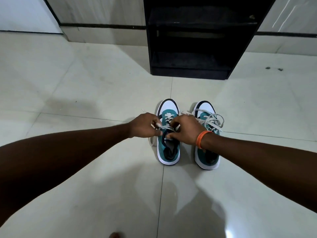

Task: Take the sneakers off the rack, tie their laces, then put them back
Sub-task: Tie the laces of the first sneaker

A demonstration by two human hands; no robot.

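Observation:
Two teal and white sneakers stand side by side on the pale tiled floor, toes pointing away from me. My left hand [145, 125] and my right hand [186, 130] are both over the left sneaker [169, 150], each pinching a strand of its off-white lace [163, 127]. An orange band circles my right wrist. The right sneaker [206, 152] stands untouched, its lace [212, 120] lying in loose loops across the top. The black shoe rack [193, 38] stands against the wall beyond the sneakers, and its shelves look dark with no shoes visible.
Glossy floor tiles [85, 83] spread all around. A wall with a dark skirting line [103, 25] runs behind the rack. Two small dark marks [273, 68] lie on the floor right of the rack. A toe [115, 235] shows at the bottom edge.

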